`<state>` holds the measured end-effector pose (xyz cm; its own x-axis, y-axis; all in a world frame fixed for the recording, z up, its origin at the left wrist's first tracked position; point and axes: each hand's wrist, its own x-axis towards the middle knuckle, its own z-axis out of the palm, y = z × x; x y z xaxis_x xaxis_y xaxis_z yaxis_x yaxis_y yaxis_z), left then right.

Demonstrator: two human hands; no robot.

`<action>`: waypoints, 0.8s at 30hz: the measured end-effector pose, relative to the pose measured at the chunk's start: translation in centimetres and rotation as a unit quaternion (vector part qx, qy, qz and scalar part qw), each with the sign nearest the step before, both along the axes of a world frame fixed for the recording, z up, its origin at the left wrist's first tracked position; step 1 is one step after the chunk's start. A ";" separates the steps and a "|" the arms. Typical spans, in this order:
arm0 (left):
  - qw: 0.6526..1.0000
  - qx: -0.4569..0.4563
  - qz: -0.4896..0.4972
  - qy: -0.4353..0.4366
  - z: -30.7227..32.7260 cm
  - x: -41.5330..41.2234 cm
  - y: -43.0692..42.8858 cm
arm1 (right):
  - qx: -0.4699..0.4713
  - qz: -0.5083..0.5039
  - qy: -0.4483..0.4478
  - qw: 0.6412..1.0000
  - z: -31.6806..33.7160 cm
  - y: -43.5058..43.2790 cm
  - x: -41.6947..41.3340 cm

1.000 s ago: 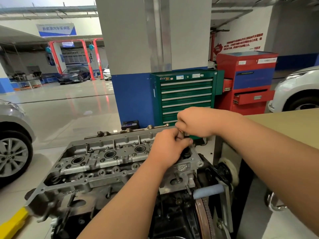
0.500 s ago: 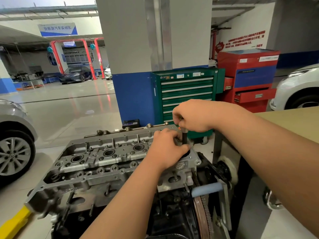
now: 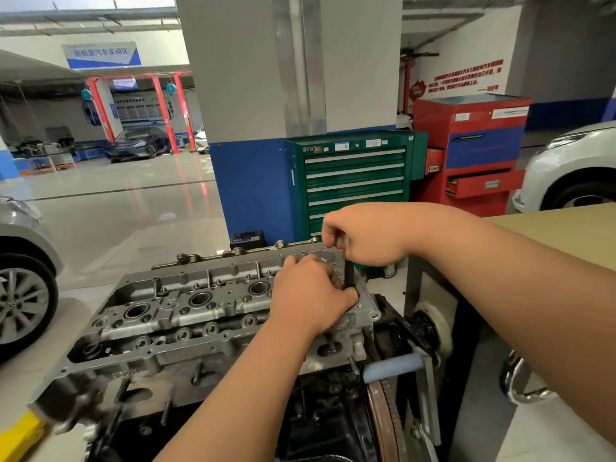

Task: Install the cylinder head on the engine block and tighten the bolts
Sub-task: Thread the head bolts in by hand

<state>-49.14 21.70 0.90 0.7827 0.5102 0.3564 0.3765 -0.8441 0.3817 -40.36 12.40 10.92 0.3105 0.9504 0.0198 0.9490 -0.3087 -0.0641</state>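
A grey aluminium cylinder head (image 3: 186, 315) lies on the dark engine block (image 3: 320, 411), with three spark-plug wells showing along its top. At its far right corner a long dark bolt (image 3: 348, 274) stands upright, its lower end in the head. My right hand (image 3: 363, 233) grips the bolt's top from above. My left hand (image 3: 311, 291) rests on the head beside the bolt, its fingers curled at the shaft's lower end and hiding the hole.
The engine sits on a stand with a blue-handled crank (image 3: 393, 365) and a toothed flywheel (image 3: 386, 418) at right. A cardboard-topped bench (image 3: 546, 228) lies to the right. Green (image 3: 353, 181) and red (image 3: 473, 151) tool cabinets stand behind, cars at both sides.
My right hand has risen, and more of the dark bolt shaft shows between my two hands. My left hand stays at the corner of the head.
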 end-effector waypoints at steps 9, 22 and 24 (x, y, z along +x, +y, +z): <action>0.986 0.088 0.048 0.135 1.9 1.4 -2.3 | 0.045 -0.079 -0.117 0.989 -1.7 0.9 0.2; 0.994 0.024 0.051 0.090 1.2 0.3 -1.4 | 0.053 0.022 -0.009 0.998 -0.6 -0.9 0.7; 0.991 0.037 0.062 0.111 1.5 0.5 -1.6 | 0.041 0.027 0.030 0.998 -0.4 -1.2 0.5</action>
<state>-48.67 20.07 2.36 0.7796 0.5858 0.2216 0.5464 -0.8091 0.2165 -39.82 11.23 10.51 0.2611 0.9620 0.0801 0.9579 -0.2480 -0.1445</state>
